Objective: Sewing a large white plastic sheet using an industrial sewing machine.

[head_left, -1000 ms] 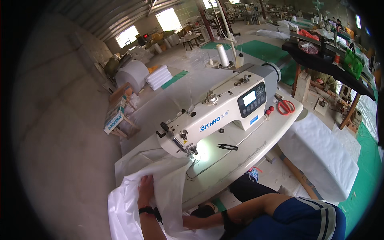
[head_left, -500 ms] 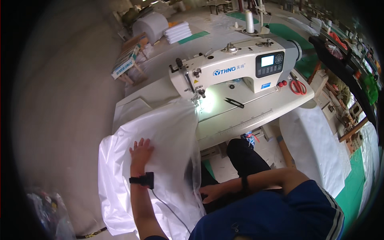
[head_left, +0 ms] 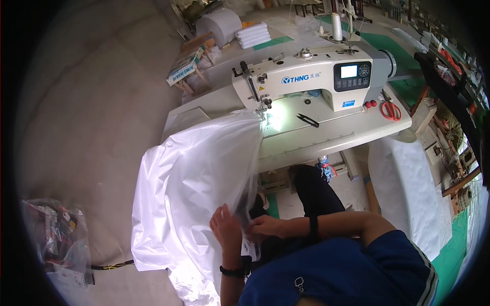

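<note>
A large white glossy plastic sheet (head_left: 191, 173) drapes from beneath the needle of a white sewing machine (head_left: 301, 79), over the table's left side and down toward my lap. My left hand (head_left: 226, 227), slightly blurred, is over the sheet's near right part with its fingers stretched out. Close beside it, my right hand (head_left: 263, 226) is closed on the sheet's right edge; its fingertips are partly hidden. The machine's lamp lights the spot where the sheet's far corner meets the needle area.
Black thread snips (head_left: 308, 120) and red-handled scissors (head_left: 390, 110) lie on the machine table (head_left: 326, 143). A thread cone (head_left: 337, 27) stands behind the machine. Another white sheet (head_left: 406, 188) hangs at the right. A clear bag (head_left: 58, 234) sits on the floor at left.
My left hand has moved right and toward me across the sheet, close to my right hand. The sheet's near part has shifted with it. The whole view has turned slightly leftward.
</note>
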`<action>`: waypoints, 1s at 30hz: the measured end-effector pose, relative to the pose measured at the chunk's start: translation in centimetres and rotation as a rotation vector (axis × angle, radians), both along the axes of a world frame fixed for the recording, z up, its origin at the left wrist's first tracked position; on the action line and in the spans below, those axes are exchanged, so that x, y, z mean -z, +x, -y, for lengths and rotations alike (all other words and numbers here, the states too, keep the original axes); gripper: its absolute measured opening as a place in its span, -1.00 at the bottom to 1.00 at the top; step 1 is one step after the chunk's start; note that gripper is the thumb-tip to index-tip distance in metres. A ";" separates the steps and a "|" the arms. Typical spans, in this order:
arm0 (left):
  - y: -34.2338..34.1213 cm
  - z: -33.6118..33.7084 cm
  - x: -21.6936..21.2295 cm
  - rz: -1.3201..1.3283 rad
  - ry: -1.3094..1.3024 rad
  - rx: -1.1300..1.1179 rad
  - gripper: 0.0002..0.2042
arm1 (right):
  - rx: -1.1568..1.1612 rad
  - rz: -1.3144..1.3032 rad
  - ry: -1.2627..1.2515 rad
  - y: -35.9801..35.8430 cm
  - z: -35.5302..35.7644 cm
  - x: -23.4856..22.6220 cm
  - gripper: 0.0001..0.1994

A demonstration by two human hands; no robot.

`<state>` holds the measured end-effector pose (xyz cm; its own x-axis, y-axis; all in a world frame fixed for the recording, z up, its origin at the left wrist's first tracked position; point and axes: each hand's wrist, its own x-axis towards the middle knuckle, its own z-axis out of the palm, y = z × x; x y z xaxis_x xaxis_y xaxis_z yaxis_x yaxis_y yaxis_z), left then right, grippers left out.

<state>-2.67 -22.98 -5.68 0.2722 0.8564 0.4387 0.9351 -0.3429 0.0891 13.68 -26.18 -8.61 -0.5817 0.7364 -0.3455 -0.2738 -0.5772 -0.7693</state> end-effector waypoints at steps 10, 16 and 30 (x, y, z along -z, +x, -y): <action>-6.6 -0.4 -0.2 0.125 0.120 -0.162 -0.78 | -0.365 0.071 0.376 -1.7 0.9 -1.8 -0.75; -7.5 1.0 -12.2 0.153 0.194 -0.025 -0.88 | 0.142 0.075 0.111 -3.7 -1.4 -6.0 -0.69; -5.7 -2.1 -15.2 -0.153 -0.596 0.326 -0.65 | -0.404 1.380 1.890 -16.2 -1.3 -6.4 -0.79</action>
<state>-8.38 -20.91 9.55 0.5778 0.8032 -0.1450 0.8098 -0.5419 0.2247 -2.56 -24.85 -2.24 -0.8286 0.5412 0.1431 0.5574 0.8214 0.1208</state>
